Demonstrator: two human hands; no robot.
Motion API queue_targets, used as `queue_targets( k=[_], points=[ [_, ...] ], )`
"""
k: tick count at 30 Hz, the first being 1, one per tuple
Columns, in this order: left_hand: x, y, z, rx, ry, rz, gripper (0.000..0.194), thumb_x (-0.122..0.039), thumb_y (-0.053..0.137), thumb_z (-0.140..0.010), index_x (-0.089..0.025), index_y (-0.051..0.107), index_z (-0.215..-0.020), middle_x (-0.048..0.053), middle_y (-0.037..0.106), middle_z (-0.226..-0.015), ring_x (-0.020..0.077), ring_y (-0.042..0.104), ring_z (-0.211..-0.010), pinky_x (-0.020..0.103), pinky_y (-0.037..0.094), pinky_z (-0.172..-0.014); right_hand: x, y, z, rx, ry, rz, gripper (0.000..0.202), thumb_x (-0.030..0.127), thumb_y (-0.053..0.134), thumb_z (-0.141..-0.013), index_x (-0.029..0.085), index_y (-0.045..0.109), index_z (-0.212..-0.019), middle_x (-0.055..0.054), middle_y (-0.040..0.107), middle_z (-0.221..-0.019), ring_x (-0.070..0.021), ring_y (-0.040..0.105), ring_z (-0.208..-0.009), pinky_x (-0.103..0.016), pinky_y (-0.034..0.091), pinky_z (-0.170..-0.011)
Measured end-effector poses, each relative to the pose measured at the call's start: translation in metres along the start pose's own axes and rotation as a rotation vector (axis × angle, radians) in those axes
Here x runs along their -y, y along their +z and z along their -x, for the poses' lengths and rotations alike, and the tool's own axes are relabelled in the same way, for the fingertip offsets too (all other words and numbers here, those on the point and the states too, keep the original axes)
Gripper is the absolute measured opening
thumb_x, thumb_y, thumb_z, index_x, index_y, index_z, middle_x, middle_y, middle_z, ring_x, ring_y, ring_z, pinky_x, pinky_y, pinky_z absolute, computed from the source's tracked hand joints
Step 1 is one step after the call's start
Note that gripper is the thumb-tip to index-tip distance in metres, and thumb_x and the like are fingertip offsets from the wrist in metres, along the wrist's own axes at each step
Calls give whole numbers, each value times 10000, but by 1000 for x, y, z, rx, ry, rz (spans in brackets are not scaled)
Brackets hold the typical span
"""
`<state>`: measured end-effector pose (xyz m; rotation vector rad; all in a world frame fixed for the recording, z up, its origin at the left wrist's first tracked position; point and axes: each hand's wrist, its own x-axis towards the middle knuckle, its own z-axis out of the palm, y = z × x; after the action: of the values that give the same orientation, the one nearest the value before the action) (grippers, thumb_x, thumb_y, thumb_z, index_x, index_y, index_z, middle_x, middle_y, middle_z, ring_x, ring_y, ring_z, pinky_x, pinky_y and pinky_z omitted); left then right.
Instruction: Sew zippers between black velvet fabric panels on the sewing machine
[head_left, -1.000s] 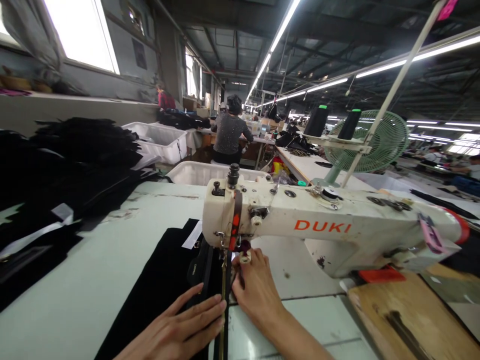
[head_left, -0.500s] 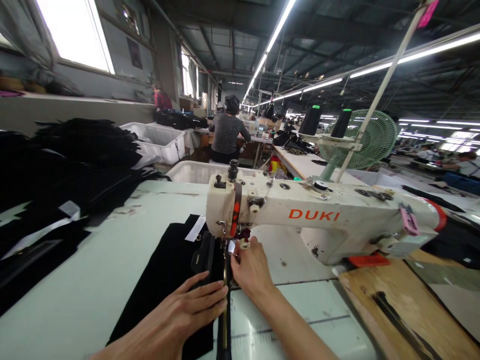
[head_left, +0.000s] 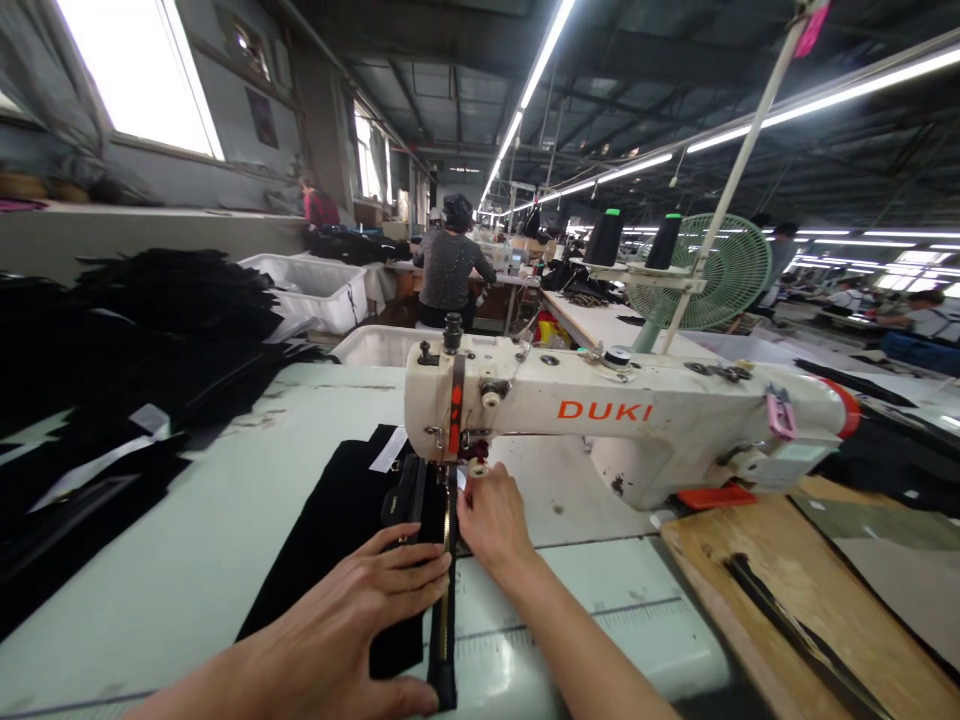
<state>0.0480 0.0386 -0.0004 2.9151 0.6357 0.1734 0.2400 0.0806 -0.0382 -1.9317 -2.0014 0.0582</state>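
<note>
My left hand (head_left: 360, 610) lies flat with fingers spread on a black fabric piece (head_left: 322, 540), its fingertips touching the edge of a black zipper (head_left: 445, 625) with gold teeth. The zipper runs lengthwise up to the presser foot of a white sewing machine (head_left: 525, 395). Just right of the needle area, my right hand (head_left: 495, 515) is closed with curled fingers; its fingertips are partly hidden. Beside them shows a small white piece (head_left: 461, 479). On the fabric are a white label (head_left: 388, 449) and a black strip with small lettering (head_left: 397, 500).
Black fabric pieces are stacked (head_left: 172, 310) on the left. A wooden board (head_left: 712, 560) at right holds another zipper (head_left: 795, 630). Behind the machine stand a white bin (head_left: 375, 345), thread cones (head_left: 604, 240) and a green fan (head_left: 731, 270). A person (head_left: 454, 265) sits further back.
The view has shifted slightly, so the machine appears further left. The zipper's near end now shows by my left thumb, and the zipper and fabric sit a little further forward. Both hands keep similar poses.
</note>
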Motion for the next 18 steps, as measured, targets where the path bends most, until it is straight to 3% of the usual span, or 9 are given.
queue_targets(
  k=[9,14,18],
  points=[
    [10,11,-2,21,24,0,601,-591,621,-916,-217,583,-1385,102,589,-1398,318,532,-1316,550,376,-1145,-4,3,1,13,-23,-28,185,189,509,-953,166,693,-951,-92,720,-957,-260,617,-1036,-365,486,-834],
    [10,10,-3,29,31,11,598,-591,604,-930,-231,562,-1406,113,580,-1405,304,525,-1324,538,357,-1158,-7,21,-30,-21,-34,-34,178,292,555,-994,163,674,-1025,-68,668,-1115,-262,573,-1162,-463,475,-947],
    [7,7,-1,13,23,9,589,-571,614,-927,-196,589,-1381,132,592,-1388,325,547,-1301,554,381,-1135,-21,27,-47,-40,-74,-42,170,278,615,-970,158,656,-1084,-75,645,-1194,-256,592,-1154,-481,478,-979]
  ],
)
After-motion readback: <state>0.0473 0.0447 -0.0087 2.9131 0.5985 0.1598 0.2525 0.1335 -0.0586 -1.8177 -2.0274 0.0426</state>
